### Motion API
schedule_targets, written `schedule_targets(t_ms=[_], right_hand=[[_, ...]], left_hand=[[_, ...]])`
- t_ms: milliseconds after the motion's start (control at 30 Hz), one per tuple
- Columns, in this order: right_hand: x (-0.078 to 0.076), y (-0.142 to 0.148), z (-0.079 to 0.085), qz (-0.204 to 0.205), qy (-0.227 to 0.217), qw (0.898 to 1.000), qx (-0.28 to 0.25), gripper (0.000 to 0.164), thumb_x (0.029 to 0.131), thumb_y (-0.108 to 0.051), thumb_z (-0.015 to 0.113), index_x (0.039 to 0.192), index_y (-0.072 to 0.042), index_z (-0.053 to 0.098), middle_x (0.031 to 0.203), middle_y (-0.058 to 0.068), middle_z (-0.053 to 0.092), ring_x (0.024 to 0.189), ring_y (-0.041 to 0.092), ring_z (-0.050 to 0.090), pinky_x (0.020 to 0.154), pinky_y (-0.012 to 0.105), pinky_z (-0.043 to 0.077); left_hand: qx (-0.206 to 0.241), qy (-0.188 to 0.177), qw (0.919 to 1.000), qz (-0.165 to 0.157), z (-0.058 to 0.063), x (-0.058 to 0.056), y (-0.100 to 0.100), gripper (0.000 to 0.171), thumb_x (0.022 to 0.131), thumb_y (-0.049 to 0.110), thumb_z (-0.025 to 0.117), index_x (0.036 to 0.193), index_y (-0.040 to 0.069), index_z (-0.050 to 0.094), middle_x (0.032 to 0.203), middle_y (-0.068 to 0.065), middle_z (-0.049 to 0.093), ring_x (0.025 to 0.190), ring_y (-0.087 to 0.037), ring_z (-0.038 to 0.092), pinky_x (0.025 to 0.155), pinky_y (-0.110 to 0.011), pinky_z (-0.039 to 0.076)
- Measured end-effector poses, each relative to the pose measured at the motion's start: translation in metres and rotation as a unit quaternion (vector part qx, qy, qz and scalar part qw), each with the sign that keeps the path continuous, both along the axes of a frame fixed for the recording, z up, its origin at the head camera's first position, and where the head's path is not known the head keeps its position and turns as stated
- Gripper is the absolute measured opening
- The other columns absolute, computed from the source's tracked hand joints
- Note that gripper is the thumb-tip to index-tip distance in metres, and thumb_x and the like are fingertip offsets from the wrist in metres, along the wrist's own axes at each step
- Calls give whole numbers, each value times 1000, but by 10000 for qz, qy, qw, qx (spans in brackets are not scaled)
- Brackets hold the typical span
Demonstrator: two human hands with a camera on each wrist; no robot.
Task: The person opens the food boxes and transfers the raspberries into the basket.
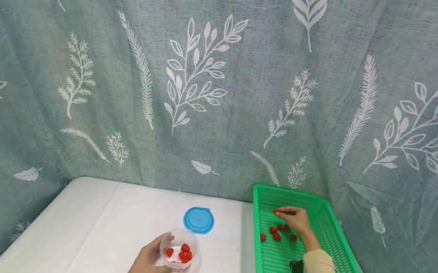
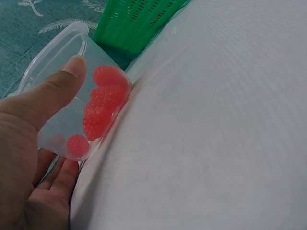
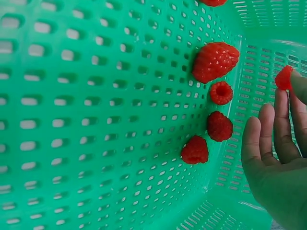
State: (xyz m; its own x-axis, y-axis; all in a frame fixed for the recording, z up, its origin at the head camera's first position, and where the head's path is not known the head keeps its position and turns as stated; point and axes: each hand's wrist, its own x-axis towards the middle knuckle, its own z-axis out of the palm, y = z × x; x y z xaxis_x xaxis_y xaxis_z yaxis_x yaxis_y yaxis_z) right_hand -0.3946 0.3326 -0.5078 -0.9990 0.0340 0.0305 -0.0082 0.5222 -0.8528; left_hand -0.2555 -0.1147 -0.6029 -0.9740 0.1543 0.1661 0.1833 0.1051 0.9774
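My left hand [image 1: 147, 261] grips a clear plastic tub [image 1: 167, 243] from its left side, thumb and fingers around the wall. Several raspberries [image 2: 103, 103] lie in the bottom of the tub, close over the white tabletop. Inside the green basket [image 1: 257, 262] at the right, my right hand [image 1: 295, 219] pinches one raspberry [image 3: 284, 77] between thumb and fingertips, raised above the basket floor. Several more raspberries [image 3: 219, 126] are scattered on that floor beside the hand.
A blue lid [image 1: 199, 220] lies flat on the white table [image 1: 100, 232] just behind the tub. The basket's raised walls stand around the right hand. A patterned grey-green curtain [image 1: 227, 85] hangs behind the table and at both sides.
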Motion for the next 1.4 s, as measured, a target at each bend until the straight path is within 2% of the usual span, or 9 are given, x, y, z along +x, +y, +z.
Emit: schedule_targets(t_ms=[167,267,533,733,867,1033,1133,1267,1400], right_hand=[[3,1,4,58,5,10000,17,32,99,-13,66,120,10,67,121,26,68,115,43,63,98,55,56],[7,-2,13,221,22,9997,52,33,100,-14,65,123,10,66,124,28,66,116,43,62,98,57,55],[23,-27,56,909,42,9958,118,39,104,-24,59,131,3,64,135,25,62,125,42,58,98,49,57],[46,-61,92,1454,200,9891,120,43,104,-32,58,136,-3,62,141,20,60,131,38,55,106,53,52],[61,-83,104,1797,428,9828,-34,39,104,-30,60,133,-3,65,136,18,64,129,36,57,107,54,51],[79,-111,108,2034,657,9769,-69,33,103,-27,61,128,-5,68,129,14,67,123,33,59,102,52,53],[90,-131,105,2103,754,9747,38,28,103,-24,62,123,-7,71,127,13,68,117,31,61,95,46,56],[99,-157,92,2242,919,9701,124,23,101,-20,63,118,-6,72,125,14,68,114,32,61,94,41,58],[105,-182,69,2295,1007,9679,174,20,99,-18,65,113,-6,74,125,14,67,118,35,57,94,41,58]], left_hand=[[45,-12,10000,-45,-1,-1,1,94,73,6,90,153,4,41,151,-17,52,148,-38,37,121,-42,33],[42,-16,10000,-44,-1,0,2,94,73,7,90,153,4,41,151,-16,52,147,-37,38,121,-42,33],[37,38,10000,27,-1,0,1,92,73,5,90,152,4,43,150,-16,54,147,-36,40,121,-42,34],[17,43,10000,51,-2,1,1,91,73,5,89,152,5,44,150,-17,53,147,-37,40,120,-42,35],[26,39,10000,14,-2,1,1,92,74,6,89,152,3,42,150,-19,53,147,-37,39,120,-43,34],[32,23,10000,-10,-2,2,1,92,74,5,89,152,3,42,150,-18,53,147,-37,39,120,-42,34],[51,32,10000,10,-1,1,0,92,73,5,89,152,3,42,149,-18,54,147,-36,40,121,-43,33],[31,41,10000,37,1,1,0,92,73,6,90,152,3,43,149,-16,54,147,-36,40,121,-44,33],[39,38,10000,-2,2,1,0,92,73,6,90,152,1,42,149,-17,54,146,-36,41,121,-43,33]])
